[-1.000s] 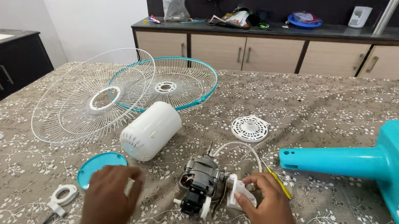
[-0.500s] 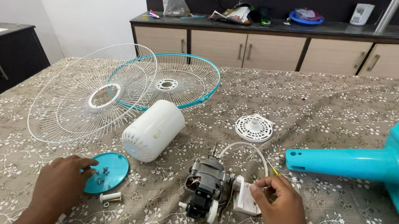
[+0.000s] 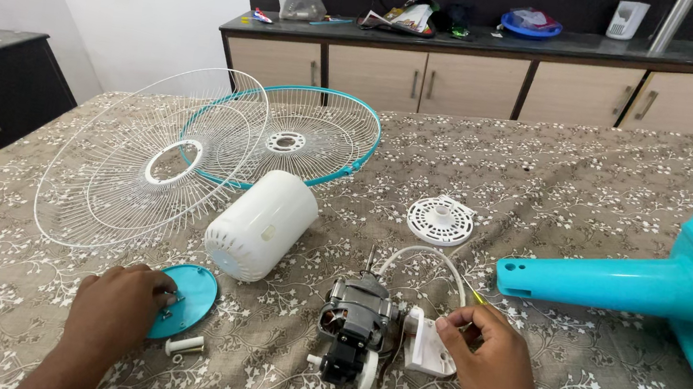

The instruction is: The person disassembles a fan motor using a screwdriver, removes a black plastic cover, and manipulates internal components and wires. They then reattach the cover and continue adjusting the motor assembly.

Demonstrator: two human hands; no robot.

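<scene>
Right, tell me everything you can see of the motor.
The motor lies on its side on the patterned cloth, shaft pointing away from the camera. It looks like grey metal with copper windings showing and a dark block with white fittings at the near end. A white bracket sits against its right side, held by the right hand, and a white cable arcs behind it. The left hand is apart from it, on a teal disc.

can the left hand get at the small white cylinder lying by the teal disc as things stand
Probably yes. The left hand rests on the teal disc, and the small white cylinder lies just beside it on the patterned cloth, with nothing between or on top.
</scene>
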